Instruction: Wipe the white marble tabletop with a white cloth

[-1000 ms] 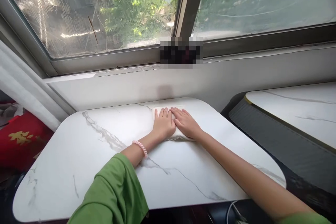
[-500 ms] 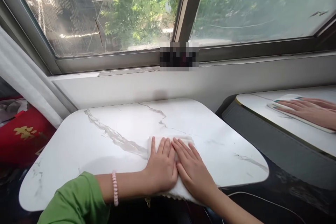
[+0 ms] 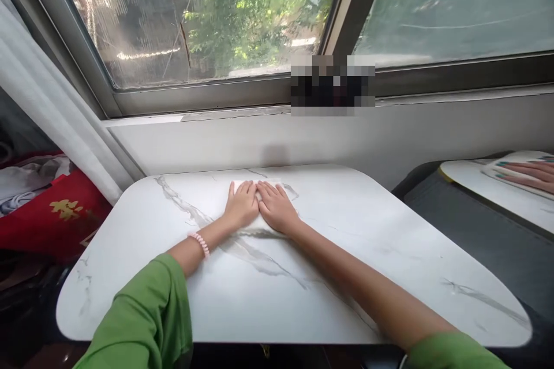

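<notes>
My left hand (image 3: 242,205) lies flat, fingers stretched out, on a white cloth (image 3: 259,226) near the far side of the table. Close beside it, my right hand (image 3: 277,206) also presses flat on the cloth, its fingers pointing away from me. The two hands nearly touch at the thumbs and cover most of the cloth. Beneath is a white tabletop (image 3: 242,294) with grey marble veins and rounded corners. A pink beaded bracelet (image 3: 201,244) circles my left wrist.
A window (image 3: 208,92) and white wall stand behind the table. On the left hang a pale curtain (image 3: 56,86) and a red bag (image 3: 56,207) with cloth in it. At right, another person's hand (image 3: 528,173) rests on a cloth on a second marble-patterned table (image 3: 511,202).
Both my hands have slid the cloth from the near edge toward the far side of the table, arms now stretched out. The view has shifted left.
</notes>
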Demonstrator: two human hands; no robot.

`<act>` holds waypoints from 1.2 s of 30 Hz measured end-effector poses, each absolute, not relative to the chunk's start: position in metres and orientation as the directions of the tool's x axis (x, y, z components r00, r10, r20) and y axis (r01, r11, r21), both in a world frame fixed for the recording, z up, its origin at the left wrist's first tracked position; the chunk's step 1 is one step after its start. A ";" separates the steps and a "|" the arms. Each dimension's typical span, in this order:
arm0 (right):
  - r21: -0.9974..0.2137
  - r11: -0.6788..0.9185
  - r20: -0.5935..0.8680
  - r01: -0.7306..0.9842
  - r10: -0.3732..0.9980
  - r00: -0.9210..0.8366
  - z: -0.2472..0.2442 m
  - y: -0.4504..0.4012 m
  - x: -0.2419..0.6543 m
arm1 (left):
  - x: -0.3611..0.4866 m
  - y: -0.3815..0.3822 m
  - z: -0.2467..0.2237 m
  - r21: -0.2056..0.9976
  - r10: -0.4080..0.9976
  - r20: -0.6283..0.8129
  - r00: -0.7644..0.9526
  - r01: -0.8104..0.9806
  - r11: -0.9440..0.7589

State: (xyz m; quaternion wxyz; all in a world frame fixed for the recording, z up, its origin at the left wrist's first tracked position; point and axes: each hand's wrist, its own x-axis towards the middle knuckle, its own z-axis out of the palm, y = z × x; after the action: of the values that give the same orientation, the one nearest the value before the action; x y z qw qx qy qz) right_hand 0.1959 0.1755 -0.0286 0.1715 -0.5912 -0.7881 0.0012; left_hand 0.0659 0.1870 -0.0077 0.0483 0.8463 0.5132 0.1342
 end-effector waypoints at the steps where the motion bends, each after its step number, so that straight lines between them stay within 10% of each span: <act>1: -0.211 0.299 0.273 0.931 0.932 -0.238 -0.029 0.190 0.191 | 0.063 0.200 -0.008 0.206 0.883 0.203 0.424 0.863 -0.462; 16: -0.226 0.319 0.296 0.920 0.923 -0.247 -0.030 0.241 0.182 | 0.055 0.249 -0.013 0.132 0.900 0.191 0.392 0.898 -0.419; 36: -0.213 0.539 0.347 0.815 0.821 -0.453 -0.029 0.016 0.121 | -0.023 0.016 0.000 0.050 0.878 0.134 0.459 0.882 -0.469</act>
State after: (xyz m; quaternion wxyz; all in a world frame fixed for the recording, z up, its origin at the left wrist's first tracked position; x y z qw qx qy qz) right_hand 0.1206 0.0162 -0.0294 0.2081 -0.4798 -0.8523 0.0080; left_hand -0.0228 0.0160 -0.0005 -0.0133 0.8540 0.5153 0.0704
